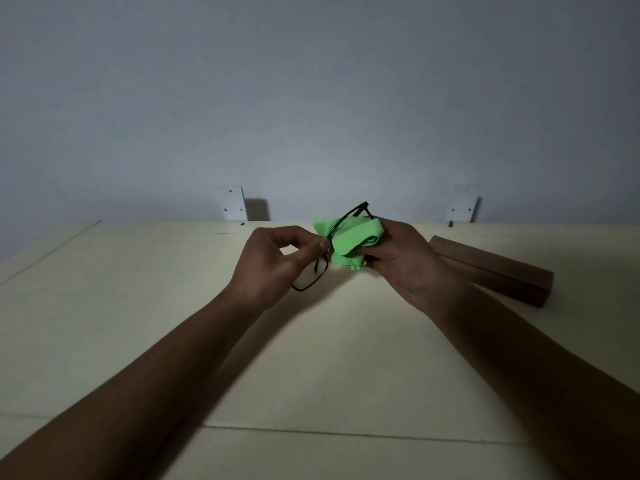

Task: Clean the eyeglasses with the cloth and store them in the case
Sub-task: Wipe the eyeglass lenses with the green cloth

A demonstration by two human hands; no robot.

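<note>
Black-framed eyeglasses are held in the air above the pale table, tilted so one lens points up and away. My left hand pinches the frame near its bridge between thumb and fingers. My right hand holds a bright green cloth bunched around the upper lens. The lower lens hangs bare below my left fingers. A long brown wooden case lies shut on the table just right of my right hand.
The table's far edge meets a grey wall, where two white metal brackets stand. A seam runs across the tabletop near me.
</note>
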